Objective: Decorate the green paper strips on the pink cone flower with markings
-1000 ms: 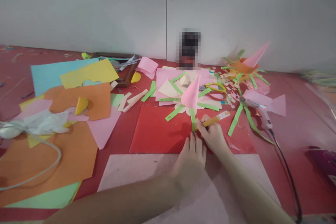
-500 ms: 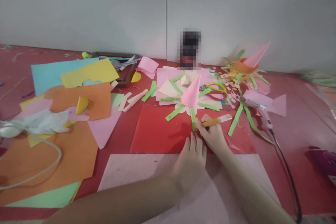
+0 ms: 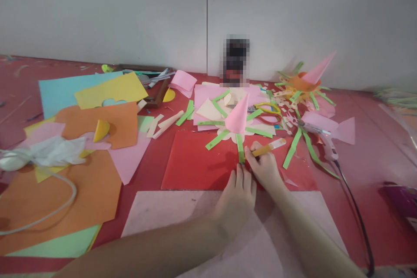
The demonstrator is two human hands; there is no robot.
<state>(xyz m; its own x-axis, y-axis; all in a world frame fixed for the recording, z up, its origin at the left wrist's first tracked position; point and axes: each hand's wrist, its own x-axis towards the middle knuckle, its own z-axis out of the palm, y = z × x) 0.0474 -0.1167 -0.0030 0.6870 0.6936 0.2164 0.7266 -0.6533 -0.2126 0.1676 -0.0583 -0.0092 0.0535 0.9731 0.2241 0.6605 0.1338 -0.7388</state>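
Note:
My right hand [image 3: 265,167] grips a yellow pen [image 3: 267,148] with a pale rear end. Its tip meets the lower part of a green paper strip [image 3: 240,147]. Fingers stretched forward, my left hand [image 3: 238,189] rests its fingertips at that strip's near end, on a red board [image 3: 198,160]. The strip belongs to a paper piece with a pink cone [image 3: 237,117] standing upright at its middle and several green strips spreading around it. A cream scalloped paper base [image 3: 222,133] shows partly under the cone.
Yellow-and-red-handled scissors [image 3: 269,115] lie behind the cone. A glue gun [image 3: 329,143] with a black cord is on the right, near a second cone-topped piece [image 3: 308,80]. Orange sheets [image 3: 78,191], a white cable [image 3: 73,191] and a tray of tools [image 3: 159,95] occupy the left.
The pen and my right hand have shifted very slightly along the green strip. My left hand stays where it was.

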